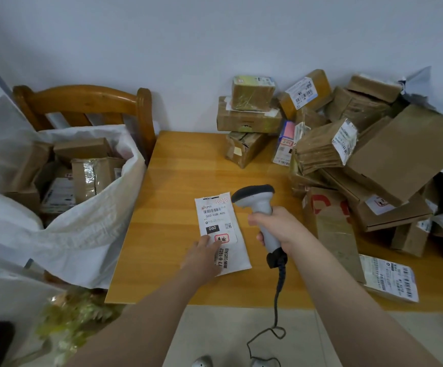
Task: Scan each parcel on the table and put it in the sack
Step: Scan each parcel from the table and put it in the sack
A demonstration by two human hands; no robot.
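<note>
**Arm pose.** Both bare forearms reach from the near edge out over the worktop [175, 165]. The left forearm angles toward the centre. The right forearm runs in from the near right, wrist raised.

**Grip state.**
- Left grip [202, 256]: released. The fingers are extended and rest flat on the near half of the white mailer parcel [219, 207], with the fingertips on its label.
- Right grip [278, 229]: clenched round the handle of the barcode scanner [257, 202]. The scanner's dark head sits just beside the mailer's far right corner and appears to face down and left toward the label, though the scan window itself is hidden. Its cable [277, 300] hangs off the near edge to the floor.

**Parcel position.** The mailer lies flat, label up, at the centre of the worktop. Its long axis runs near to far, the far end leaning slightly left. The barcode is at the far end.

**Surroundings.**
- The white woven sack [88, 229] stands open at the left edge of the worktop and holds cardboard parcels.
- A wooden chair [83, 100] stands behind the sack.
- A pile of cardboard parcels [373, 154] covers the right and far right.
</note>
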